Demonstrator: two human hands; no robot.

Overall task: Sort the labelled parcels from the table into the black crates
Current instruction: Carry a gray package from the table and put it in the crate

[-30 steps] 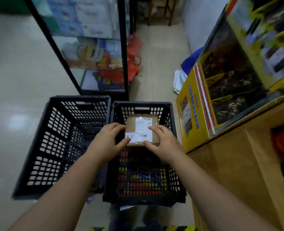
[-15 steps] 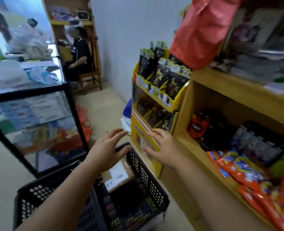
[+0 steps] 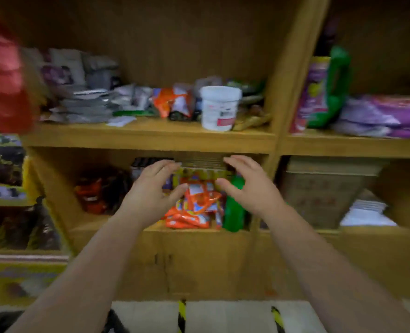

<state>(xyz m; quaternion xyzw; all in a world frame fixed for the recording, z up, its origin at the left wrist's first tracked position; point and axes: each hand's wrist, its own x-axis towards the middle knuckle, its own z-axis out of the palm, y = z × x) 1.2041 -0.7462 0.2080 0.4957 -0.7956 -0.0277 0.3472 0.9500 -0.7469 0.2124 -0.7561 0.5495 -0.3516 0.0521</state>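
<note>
**Both hands empty, raised before wooden shelving**

The left hand [image 3: 151,188] is held up in front of the lower shelf bay, fingers spread and loosely bent, nothing gripped. The right hand [image 3: 249,186] is raised level with it, fingers likewise relaxed and spread, nothing held. A gap is left between the two hands; both bare forearms are seen reaching up from the bottom edge. Whether either hand touches the goods behind cannot be told.

Between and behind the hands, a pile of orange snack packets [image 3: 194,207] is seen on the lower shelf, with a green bottle [image 3: 234,210] upright just right of it. Dark and red packets [image 3: 98,191] are seen further left in the same bay. A woven-looking box [image 3: 324,188] is seen in the bay to the right, white sheets [image 3: 367,212] beside it.

On the upper shelf board [image 3: 151,135] a white tub [image 3: 219,106] is stood, with grey pouches [image 3: 83,92] stacked to its left and an orange packet [image 3: 172,102] between. Purple bags [image 3: 386,114] and a purple-green pack [image 3: 319,92] are placed in the right upper bay. A red blurred shape [image 3: 1,75] is seen at far left, above a yellow display stand [image 3: 4,183].

No labelled parcels or black crates are in view. Heavy motion blur is present throughout.
</note>
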